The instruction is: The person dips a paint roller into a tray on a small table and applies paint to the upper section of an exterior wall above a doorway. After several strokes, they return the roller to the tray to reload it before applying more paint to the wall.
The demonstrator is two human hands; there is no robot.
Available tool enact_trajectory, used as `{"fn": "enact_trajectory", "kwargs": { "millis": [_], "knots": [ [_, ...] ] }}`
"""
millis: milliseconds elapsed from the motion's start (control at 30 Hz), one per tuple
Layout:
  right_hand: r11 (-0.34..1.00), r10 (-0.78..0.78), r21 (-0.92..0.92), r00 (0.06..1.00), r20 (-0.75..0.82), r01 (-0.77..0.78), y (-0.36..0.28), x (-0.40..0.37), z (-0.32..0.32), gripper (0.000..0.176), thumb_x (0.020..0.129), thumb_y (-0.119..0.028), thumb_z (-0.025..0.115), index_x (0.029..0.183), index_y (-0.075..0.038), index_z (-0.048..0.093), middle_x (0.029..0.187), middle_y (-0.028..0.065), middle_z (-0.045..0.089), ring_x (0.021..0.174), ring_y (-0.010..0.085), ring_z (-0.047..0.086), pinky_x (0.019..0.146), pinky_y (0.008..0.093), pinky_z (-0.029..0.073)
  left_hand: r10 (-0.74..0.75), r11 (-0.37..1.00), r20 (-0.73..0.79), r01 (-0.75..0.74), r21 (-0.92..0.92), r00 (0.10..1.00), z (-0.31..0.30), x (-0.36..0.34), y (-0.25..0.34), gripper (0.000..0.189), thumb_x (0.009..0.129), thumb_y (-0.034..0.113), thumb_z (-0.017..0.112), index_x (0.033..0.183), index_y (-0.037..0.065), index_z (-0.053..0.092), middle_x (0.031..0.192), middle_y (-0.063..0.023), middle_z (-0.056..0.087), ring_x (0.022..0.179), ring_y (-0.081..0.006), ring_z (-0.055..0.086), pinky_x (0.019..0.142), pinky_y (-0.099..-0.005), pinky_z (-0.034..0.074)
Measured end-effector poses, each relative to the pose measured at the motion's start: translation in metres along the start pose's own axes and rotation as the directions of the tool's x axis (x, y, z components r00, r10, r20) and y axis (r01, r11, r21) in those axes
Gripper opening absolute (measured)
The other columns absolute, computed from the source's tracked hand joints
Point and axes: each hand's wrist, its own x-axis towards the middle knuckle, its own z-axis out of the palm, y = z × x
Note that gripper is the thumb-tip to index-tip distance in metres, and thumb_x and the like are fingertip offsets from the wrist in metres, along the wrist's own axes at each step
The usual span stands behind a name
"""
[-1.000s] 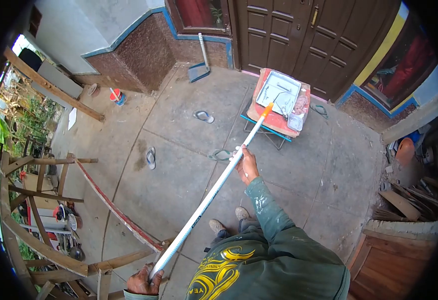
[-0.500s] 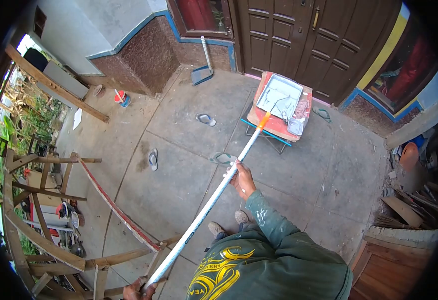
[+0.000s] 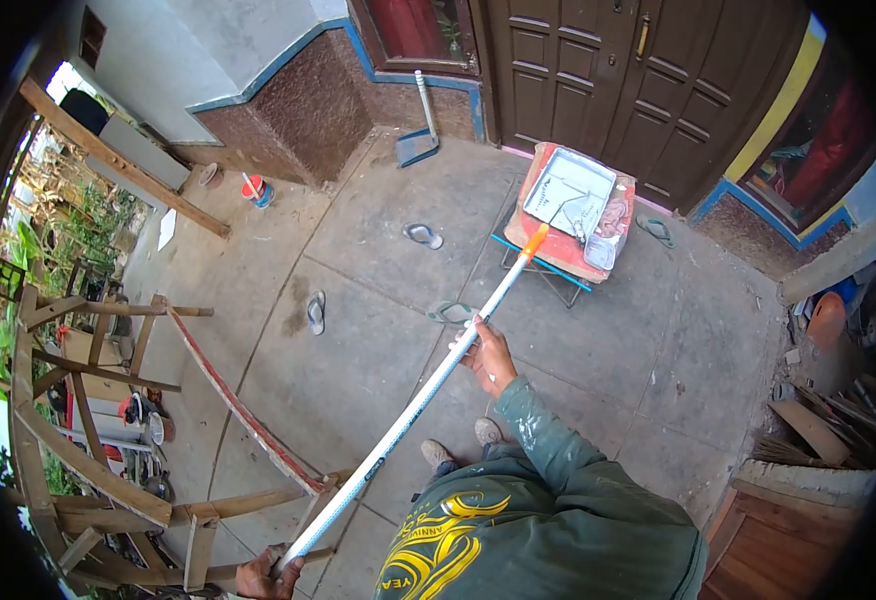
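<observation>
A long white paint roller pole [image 3: 398,430] with an orange collar slants across the view, and both my hands are closed on it. My left hand [image 3: 270,574] grips the low end at the bottom left. Higher up, my right hand [image 3: 488,358] wraps round the shaft, its green sleeve spotted with white paint. At the far end, the thin wire roller frame [image 3: 564,207] reaches into a white paint tray [image 3: 598,172]. The roller head is hard to make out against the white paint. The tray rests on a red-topped folding stool [image 3: 542,246], beside a crumpled cloth [image 3: 614,217] and a clear plastic container [image 3: 600,253].
Wooden framework [image 3: 118,520] with a red-edged curved piece stands at the left. Sandals [image 3: 423,236] lie about the concrete floor. A dustpan [image 3: 419,147] leans by the wall, near a red and blue bucket [image 3: 257,190]. Brown double doors [image 3: 598,90] rise behind the stool.
The whole view has shifted slightly, so the surroundings sit a little farther right. Both hands keep their hold on the pole, and its far end stays at the tray.
</observation>
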Motion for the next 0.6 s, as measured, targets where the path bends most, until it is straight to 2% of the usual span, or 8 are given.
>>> {"fn": "enact_trajectory", "kwargs": {
  "millis": [167, 267, 300, 400, 433, 467, 533, 600],
  "knots": [
    [0.991, 0.131, 0.002, 0.991, 0.024, -0.132, 0.013, -0.015, 0.008, 0.027, 0.1, -0.035, 0.05, 0.1, -0.009, 0.05, 0.091, 0.0098, 0.061, 0.087, 0.0268, 0.067, 0.074, 0.0436, 0.058, -0.084, 0.986, 0.075, 0.094, -0.14, 0.994, -0.018, -0.005, 0.009, 0.022, 0.092, 0.024, 0.062, 0.107, 0.009, 0.068, 0.067, -0.008, 0.061, 0.056, -0.015, 0.053, 0.053, -0.0334, 0.044],
    [0.99, 0.144, -0.007, 0.989, 0.029, -0.144, 0.023, -0.025, 0.013, 0.026, 0.1, -0.036, 0.05, 0.101, -0.009, 0.05, 0.092, 0.0106, 0.062, 0.087, 0.0273, 0.067, 0.076, 0.0442, 0.058, -0.048, 0.993, 0.027, 0.05, -0.108, 0.999, -0.017, -0.014, -0.014, 0.023, 0.092, 0.024, 0.062, 0.108, 0.009, 0.068, 0.067, -0.0084, 0.061, 0.057, -0.0148, 0.054, 0.053, -0.0328, 0.044],
    [0.989, 0.148, -0.009, 0.989, 0.029, -0.148, 0.022, -0.022, 0.012, 0.026, 0.1, -0.036, 0.05, 0.101, -0.009, 0.05, 0.092, 0.0106, 0.062, 0.087, 0.0273, 0.067, 0.076, 0.0442, 0.058, -0.084, 0.993, 0.058, 0.088, -0.084, 0.995, -0.01, -0.016, -0.032, 0.024, 0.092, 0.023, 0.061, 0.11, 0.009, 0.067, 0.07, -0.0101, 0.062, 0.06, -0.0171, 0.057, 0.056, -0.0346, 0.046],
    [0.992, 0.117, -0.045, 0.993, -0.001, -0.117, 0.008, 0.002, 0.002, 0.026, 0.1, -0.035, 0.049, 0.104, -0.009, 0.05, 0.093, 0.0107, 0.062, 0.088, 0.0274, 0.067, 0.075, 0.0443, 0.057, -0.077, 0.988, 0.071, 0.086, -0.129, 0.994, -0.007, 0.003, 0.009, 0.025, 0.091, 0.024, 0.062, 0.111, 0.01, 0.067, 0.074, -0.0131, 0.063, 0.063, -0.0226, 0.059, 0.059, -0.0377, 0.047],
    [0.995, 0.082, -0.056, 0.997, -0.012, -0.082, 0.0, 0.01, -0.002, 0.028, 0.1, -0.035, 0.05, 0.105, -0.008, 0.051, 0.093, 0.0107, 0.062, 0.088, 0.0267, 0.067, 0.077, 0.0432, 0.057, -0.096, 0.994, 0.062, 0.099, -0.045, 0.993, 0.003, 0.008, 0.005, 0.026, 0.091, 0.026, 0.064, 0.112, 0.011, 0.066, 0.078, -0.0163, 0.065, 0.067, -0.0287, 0.061, 0.061, -0.04, 0.047],
    [0.997, 0.043, -0.065, 0.999, -0.024, -0.045, -0.007, 0.018, -0.005, 0.029, 0.1, -0.035, 0.05, 0.105, -0.006, 0.052, 0.094, 0.0106, 0.062, 0.088, 0.0261, 0.067, 0.078, 0.0421, 0.057, -0.1, 0.993, 0.057, 0.103, -0.049, 0.993, 0.008, 0.009, 0.008, 0.026, 0.091, 0.026, 0.064, 0.112, 0.011, 0.066, 0.078, -0.0163, 0.065, 0.067, -0.0287, 0.061, 0.061, -0.04, 0.047],
    [0.998, 0.02, -0.057, 0.999, -0.031, -0.021, -0.017, 0.02, -0.001, 0.028, 0.101, -0.034, 0.049, 0.104, -0.007, 0.052, 0.094, 0.01, 0.061, 0.088, 0.0262, 0.067, 0.078, 0.042, 0.057, 0.006, 0.988, -0.119, 0.013, 0.155, 0.993, 0.014, 0.015, 0.023, 0.027, 0.091, 0.027, 0.064, 0.112, 0.011, 0.066, 0.081, -0.018, 0.066, 0.069, -0.0326, 0.062, 0.063, -0.0414, 0.048],
    [0.997, 0.048, -0.069, 0.998, 0.049, -0.045, -0.024, 0.013, 0.003, 0.026, 0.101, -0.032, 0.048, 0.107, -0.007, 0.049, 0.096, 0.0111, 0.062, 0.091, 0.028, 0.067, 0.077, 0.0434, 0.057, -0.045, 0.996, -0.064, 0.05, 0.072, 0.997, 0.005, 0.015, 0.009, 0.025, 0.09, 0.025, 0.064, 0.111, 0.01, 0.066, 0.081, -0.0185, 0.066, 0.07, -0.0322, 0.063, 0.063, -0.0426, 0.048]
  ]
}}
